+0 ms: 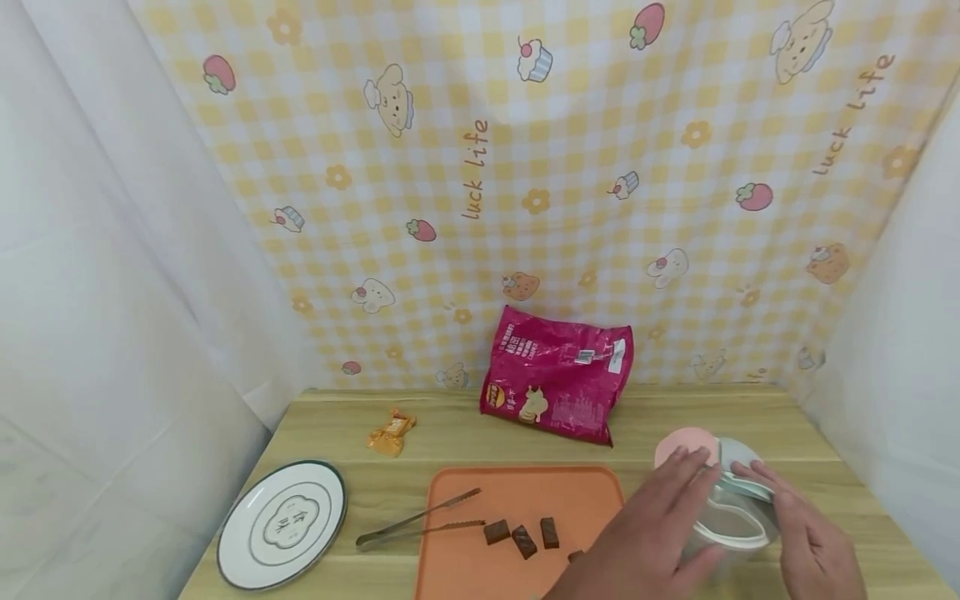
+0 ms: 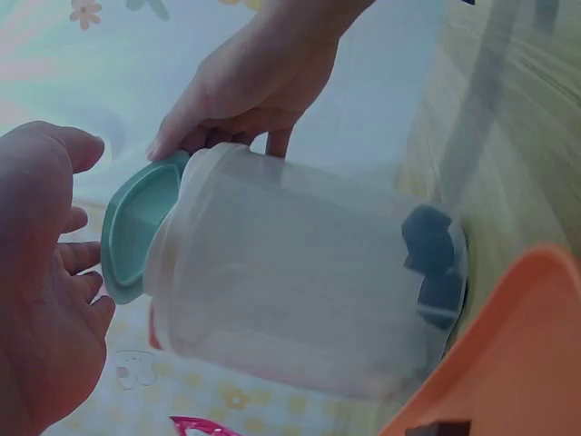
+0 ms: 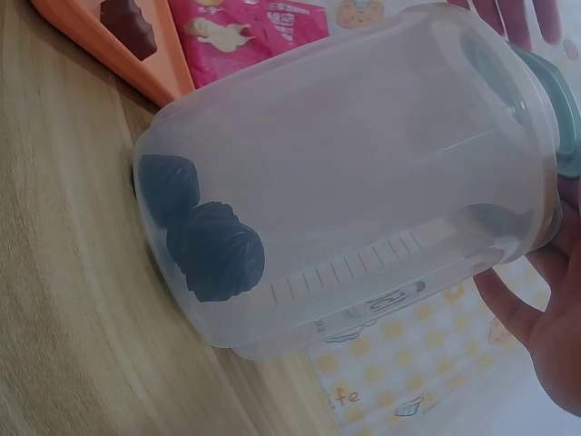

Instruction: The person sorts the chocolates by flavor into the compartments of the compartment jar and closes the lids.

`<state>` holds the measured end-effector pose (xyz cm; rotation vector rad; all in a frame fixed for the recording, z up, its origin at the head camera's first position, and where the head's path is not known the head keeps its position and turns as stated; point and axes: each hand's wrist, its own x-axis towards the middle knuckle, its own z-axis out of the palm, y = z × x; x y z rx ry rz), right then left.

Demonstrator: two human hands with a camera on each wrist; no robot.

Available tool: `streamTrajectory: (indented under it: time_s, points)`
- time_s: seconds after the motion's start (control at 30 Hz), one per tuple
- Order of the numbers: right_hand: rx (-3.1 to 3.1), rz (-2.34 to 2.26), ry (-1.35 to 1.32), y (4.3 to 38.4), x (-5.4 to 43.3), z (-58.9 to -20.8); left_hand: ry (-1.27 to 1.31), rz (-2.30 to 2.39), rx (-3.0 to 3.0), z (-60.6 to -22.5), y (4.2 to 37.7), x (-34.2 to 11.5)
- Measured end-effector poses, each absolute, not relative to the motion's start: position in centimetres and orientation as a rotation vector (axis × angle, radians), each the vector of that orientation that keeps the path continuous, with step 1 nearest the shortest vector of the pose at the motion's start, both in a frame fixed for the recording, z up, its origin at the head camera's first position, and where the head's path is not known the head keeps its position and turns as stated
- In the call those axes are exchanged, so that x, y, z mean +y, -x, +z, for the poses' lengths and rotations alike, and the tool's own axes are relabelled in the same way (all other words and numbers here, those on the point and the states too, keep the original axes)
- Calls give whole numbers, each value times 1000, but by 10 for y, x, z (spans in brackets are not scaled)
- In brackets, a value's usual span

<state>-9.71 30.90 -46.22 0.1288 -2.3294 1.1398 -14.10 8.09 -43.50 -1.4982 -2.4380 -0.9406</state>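
A translucent plastic canister [image 3: 363,173] stands on the table at the right, with dark ridged lumps [image 3: 218,250] at its bottom. Its sectioned lid has a pink part [image 1: 686,448] and a green flap [image 2: 141,227] that stands raised. My right hand [image 1: 817,529] grips the lid's edge by the flap, its thumb under the rim in the right wrist view. Over the pink side is my left hand [image 1: 652,525], fingers extended and loosely spread beside the lid, holding nothing.
Left of the canister lies an orange tray [image 1: 450,567] bearing several brown chocolates [image 1: 525,542]. Metal tongs [image 1: 397,529] rest across its left edge. A white plate [image 1: 247,542], an orange wrapped candy [image 1: 392,433] and a magenta snack bag [image 1: 555,375] are farther around.
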Motion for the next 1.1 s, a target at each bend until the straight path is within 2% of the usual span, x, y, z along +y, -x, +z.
streamTrajectory:
  time_s: [0.43, 0.93, 1.1]
  points:
    - [-2331, 1114, -150, 96, 311, -460, 1366, -1086, -2253, -453, 146, 92]
    - [-2184, 1019, -567, 106, 323, -483, 1231, -1266, -1972, -466, 152, 93]
    - [-2242, 1020, -521, 105, 324, -484, 1270, -1312, -1988, -473, 153, 90]
